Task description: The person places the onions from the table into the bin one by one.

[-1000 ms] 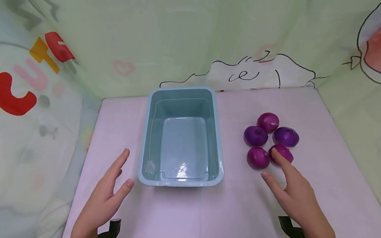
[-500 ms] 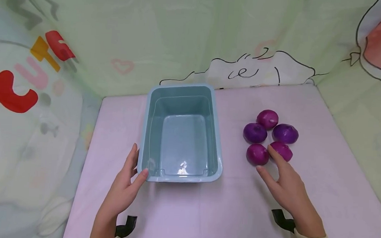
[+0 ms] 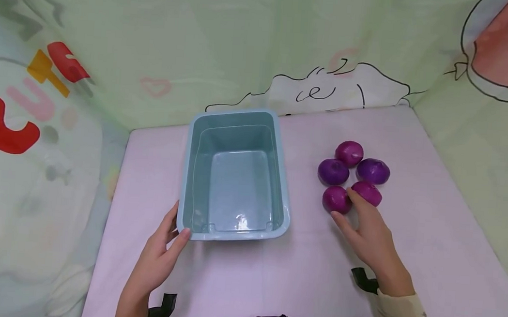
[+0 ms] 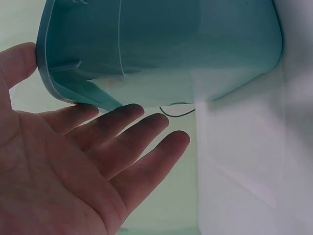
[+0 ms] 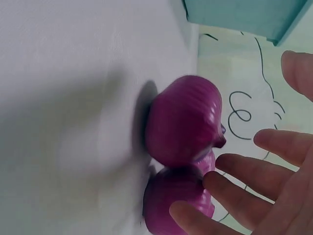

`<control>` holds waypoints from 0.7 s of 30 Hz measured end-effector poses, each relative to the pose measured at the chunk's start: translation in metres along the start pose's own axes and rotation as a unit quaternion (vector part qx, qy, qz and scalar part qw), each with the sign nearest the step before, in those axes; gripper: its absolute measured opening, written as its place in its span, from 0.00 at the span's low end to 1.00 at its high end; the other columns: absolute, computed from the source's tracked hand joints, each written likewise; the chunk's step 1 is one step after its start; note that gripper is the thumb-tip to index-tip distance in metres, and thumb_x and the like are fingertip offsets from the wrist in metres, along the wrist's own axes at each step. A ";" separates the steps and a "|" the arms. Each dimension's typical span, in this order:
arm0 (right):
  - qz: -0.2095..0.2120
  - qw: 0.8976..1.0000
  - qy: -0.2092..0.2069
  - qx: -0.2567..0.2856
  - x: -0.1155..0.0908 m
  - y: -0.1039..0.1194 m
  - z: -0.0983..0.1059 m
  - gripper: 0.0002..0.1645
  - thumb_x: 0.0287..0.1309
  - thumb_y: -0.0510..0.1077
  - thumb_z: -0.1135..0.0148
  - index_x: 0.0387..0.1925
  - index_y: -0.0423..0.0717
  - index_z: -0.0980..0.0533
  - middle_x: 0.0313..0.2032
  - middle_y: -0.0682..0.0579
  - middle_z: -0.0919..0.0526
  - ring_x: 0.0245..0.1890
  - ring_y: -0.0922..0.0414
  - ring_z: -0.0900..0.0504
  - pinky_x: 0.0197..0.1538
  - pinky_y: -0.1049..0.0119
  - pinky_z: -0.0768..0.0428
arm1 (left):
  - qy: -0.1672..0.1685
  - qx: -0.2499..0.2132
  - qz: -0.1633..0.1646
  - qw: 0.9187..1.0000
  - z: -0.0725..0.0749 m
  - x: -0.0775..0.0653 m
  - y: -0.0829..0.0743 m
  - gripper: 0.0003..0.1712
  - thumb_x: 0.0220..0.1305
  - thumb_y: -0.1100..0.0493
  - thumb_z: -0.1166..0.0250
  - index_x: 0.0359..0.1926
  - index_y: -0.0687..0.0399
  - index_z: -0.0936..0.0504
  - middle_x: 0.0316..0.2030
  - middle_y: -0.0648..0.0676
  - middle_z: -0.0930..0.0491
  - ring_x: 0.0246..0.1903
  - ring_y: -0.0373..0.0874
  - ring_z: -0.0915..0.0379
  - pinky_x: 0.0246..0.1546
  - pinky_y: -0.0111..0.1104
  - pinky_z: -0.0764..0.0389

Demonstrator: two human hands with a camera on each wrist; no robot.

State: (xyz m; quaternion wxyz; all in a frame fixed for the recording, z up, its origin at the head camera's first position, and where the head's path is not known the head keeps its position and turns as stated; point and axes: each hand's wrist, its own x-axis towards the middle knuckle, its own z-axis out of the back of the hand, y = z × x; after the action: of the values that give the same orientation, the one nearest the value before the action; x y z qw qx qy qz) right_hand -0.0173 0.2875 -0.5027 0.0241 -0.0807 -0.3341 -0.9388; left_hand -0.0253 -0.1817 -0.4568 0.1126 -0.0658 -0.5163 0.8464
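Note:
A light-blue plastic basin [image 3: 241,177] sits on the table with its inside bare. My left hand [image 3: 157,257] is at its near left corner, thumb on the rim and the other fingers stretched along the outside wall. In the left wrist view those fingers [image 4: 146,161] lie spread beside the basin's wall. Several red onions are clustered to the right of the basin. My right hand [image 3: 373,233] hovers over the nearest pair, fingers extended and apart, holding nothing. Its fingertips overlap the near left onion [image 3: 337,199] and the near right onion [image 3: 367,192]. In the right wrist view, an onion [image 5: 185,122] stands before the spread fingers.
Behind the near pair sit a dark purple onion [image 3: 333,172], another onion [image 3: 349,153] and a third onion [image 3: 373,171]. A white cloth covers the table [image 3: 308,278]. A printed curtain [image 3: 226,40] rises along the back and sides.
My left hand has moved right and forward to the basin's corner and now touches its rim. My right hand has shifted left, closer over the near onions. The view has shifted slightly.

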 end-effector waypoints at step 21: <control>-0.012 1.000 -0.003 -0.007 0.025 -0.001 -0.030 0.47 0.66 0.53 0.29 0.77 0.39 0.38 0.71 0.31 0.34 0.69 0.29 0.38 0.65 0.28 0.37 | 0.003 0.004 0.001 1.000 0.000 -0.002 0.001 0.40 0.80 0.53 0.42 0.83 0.31 0.51 0.77 0.48 0.40 0.72 0.48 0.38 0.65 0.55 0.30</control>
State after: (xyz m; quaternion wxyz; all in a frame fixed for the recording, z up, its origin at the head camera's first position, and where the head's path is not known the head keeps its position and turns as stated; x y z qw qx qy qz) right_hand -0.0461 0.2690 -0.5218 0.0112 -0.0793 -0.3289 -0.9410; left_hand -0.0233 -0.1827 -0.4577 0.1133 -0.0686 -0.5126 0.8484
